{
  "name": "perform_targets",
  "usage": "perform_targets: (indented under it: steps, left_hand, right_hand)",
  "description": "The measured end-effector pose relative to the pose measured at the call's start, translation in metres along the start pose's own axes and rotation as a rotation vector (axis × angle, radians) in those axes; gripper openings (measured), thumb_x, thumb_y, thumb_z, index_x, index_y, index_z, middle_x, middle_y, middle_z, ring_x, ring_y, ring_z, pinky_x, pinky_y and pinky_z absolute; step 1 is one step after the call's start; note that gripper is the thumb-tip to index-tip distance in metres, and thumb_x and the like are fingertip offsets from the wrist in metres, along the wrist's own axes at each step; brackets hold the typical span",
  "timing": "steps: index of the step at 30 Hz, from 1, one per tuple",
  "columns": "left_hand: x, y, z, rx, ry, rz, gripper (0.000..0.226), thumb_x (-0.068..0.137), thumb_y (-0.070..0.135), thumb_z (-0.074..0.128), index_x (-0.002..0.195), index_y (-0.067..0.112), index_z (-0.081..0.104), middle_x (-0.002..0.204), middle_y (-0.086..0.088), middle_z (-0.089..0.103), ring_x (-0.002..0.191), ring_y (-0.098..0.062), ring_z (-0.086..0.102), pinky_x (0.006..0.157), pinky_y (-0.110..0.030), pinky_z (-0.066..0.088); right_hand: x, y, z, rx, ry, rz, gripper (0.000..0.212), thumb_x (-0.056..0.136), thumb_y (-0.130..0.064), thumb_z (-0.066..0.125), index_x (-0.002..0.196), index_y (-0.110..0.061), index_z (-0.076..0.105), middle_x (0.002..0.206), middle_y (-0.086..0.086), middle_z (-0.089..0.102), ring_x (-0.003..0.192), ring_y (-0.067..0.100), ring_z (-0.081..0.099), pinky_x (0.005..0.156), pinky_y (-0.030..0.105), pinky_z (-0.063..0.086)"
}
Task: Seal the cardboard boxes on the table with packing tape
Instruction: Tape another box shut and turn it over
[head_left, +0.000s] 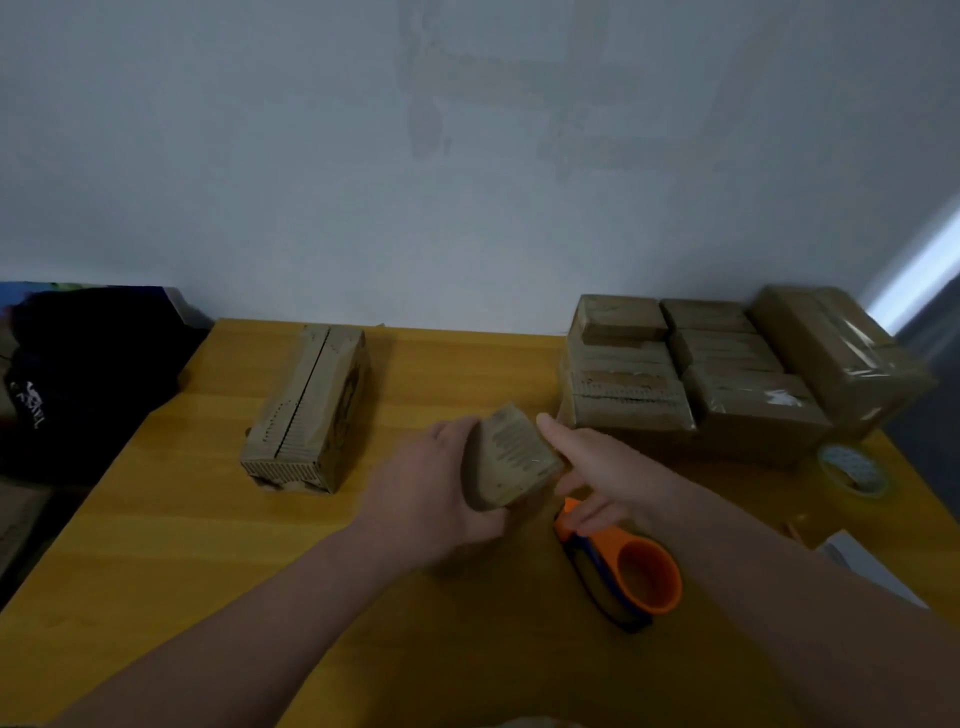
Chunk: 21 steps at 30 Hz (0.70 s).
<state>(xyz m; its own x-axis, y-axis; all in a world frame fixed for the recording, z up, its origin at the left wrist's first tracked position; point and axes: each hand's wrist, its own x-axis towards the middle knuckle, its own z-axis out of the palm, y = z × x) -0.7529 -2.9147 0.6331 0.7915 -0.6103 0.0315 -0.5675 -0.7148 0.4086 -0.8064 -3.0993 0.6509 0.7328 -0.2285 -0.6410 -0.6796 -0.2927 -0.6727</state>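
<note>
Left hand hides part of the small box

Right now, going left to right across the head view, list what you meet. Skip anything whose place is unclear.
dark bag → long cardboard box → left hand → small box that it grips → right hand → stack of taped boxes
</note>
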Motion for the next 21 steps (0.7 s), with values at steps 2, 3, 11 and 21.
perform_targets:
  steps: [2, 3, 11, 21]
  left_hand:
    - [-0.002, 0.004, -0.001, 0.148, 0.134, 0.131, 0.093, 0.066, 0.053, 0.075, 0.143, 0.021, 0.033, 0.129, 0.006, 0.050, 0.115, -0.015, 0.050, 0.093, -0.029, 0.045]
    - [-0.003, 0.003, 0.000, 0.227, 0.188, 0.225, 0.094, 0.061, 0.051, 0.079, 0.139, 0.016, 0.039, 0.125, 0.001, 0.054, 0.111, -0.018, 0.055, 0.092, -0.033, 0.049]
    - [0.010, -0.042, 0.009, 0.385, 0.253, 0.462, 0.077, 0.078, 0.055, 0.066, 0.136, 0.010, 0.044, 0.128, -0.010, 0.057, 0.113, -0.026, 0.056, 0.097, -0.042, 0.047]
    - [0.043, -0.124, -0.001, 0.392, 0.041, -0.335, 0.060, 0.091, 0.041, 0.057, 0.143, 0.021, 0.035, 0.148, -0.004, 0.031, 0.134, -0.025, 0.034, 0.112, -0.043, 0.028]
  right_hand:
    - [0.005, -0.010, 0.000, 0.241, -0.100, 0.049, 0.059, 0.085, -0.074, 0.041, 0.115, -0.024, 0.051, 0.120, 0.016, 0.061, 0.091, 0.031, 0.070, 0.078, 0.039, 0.059]
    - [0.009, -0.014, 0.000, 0.347, -0.123, 0.069, 0.062, 0.083, -0.074, 0.047, 0.113, -0.020, 0.055, 0.118, 0.017, 0.062, 0.094, 0.032, 0.069, 0.077, 0.041, 0.059]
    - [0.037, -0.039, 0.003, 0.268, 0.106, -0.178, 0.053, 0.087, -0.038, 0.065, 0.134, -0.028, 0.043, 0.115, 0.001, 0.059, 0.094, 0.021, 0.064, 0.060, 0.032, 0.056]
    - [0.108, -0.063, -0.024, -0.511, 0.664, -0.181, 0.075, 0.088, -0.053, 0.053, 0.150, -0.039, 0.014, 0.141, 0.014, 0.029, 0.109, 0.035, 0.050, 0.073, 0.037, 0.044]
